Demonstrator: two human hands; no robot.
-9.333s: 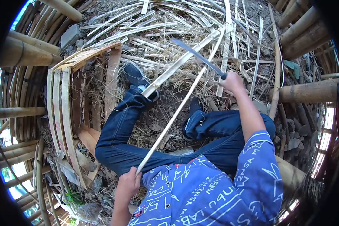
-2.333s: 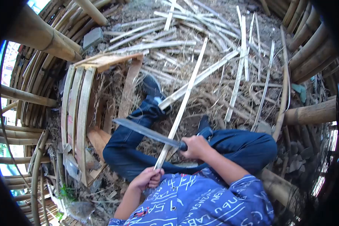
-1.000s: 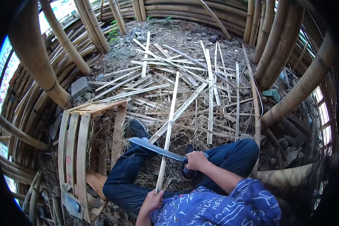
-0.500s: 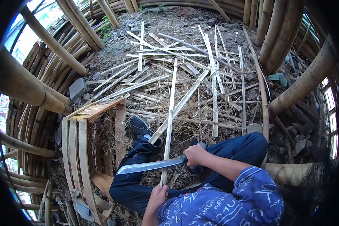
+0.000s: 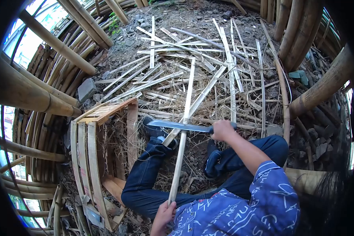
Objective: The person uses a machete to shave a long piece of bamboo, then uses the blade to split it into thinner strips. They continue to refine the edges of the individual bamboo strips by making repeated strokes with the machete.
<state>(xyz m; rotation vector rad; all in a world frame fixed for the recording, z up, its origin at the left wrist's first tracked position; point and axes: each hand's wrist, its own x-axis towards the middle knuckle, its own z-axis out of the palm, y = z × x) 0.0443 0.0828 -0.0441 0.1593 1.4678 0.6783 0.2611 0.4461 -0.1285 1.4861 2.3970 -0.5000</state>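
My right hand (image 5: 223, 130) is wrapped round the dark handle of a machete (image 5: 185, 126), its long blade pointing left. The blade lies across a long, pale bamboo strip (image 5: 179, 157), about where that strip crosses another bamboo strip (image 5: 205, 93). Close to my body, my left hand (image 5: 166, 213) grips the near end of the long strip, which slants away from me over the ground. My feet are either side of it; the left shoe (image 5: 154, 128) is beside the crossed strips, partly behind the blade.
Several split bamboo strips (image 5: 161, 85) lie scattered over fibrous shavings ahead. At the left stands a slatted wooden crate (image 5: 82, 153), with a grey block (image 5: 86, 89) behind it. Thick bamboo poles (image 5: 39, 94) surround the area, and rubble (image 5: 320, 145) lies at the right.
My right hand has moved the machete forward along the strip, away from my body. My left hand still holds the near end, slightly lower in view. The whole view has shifted a little.
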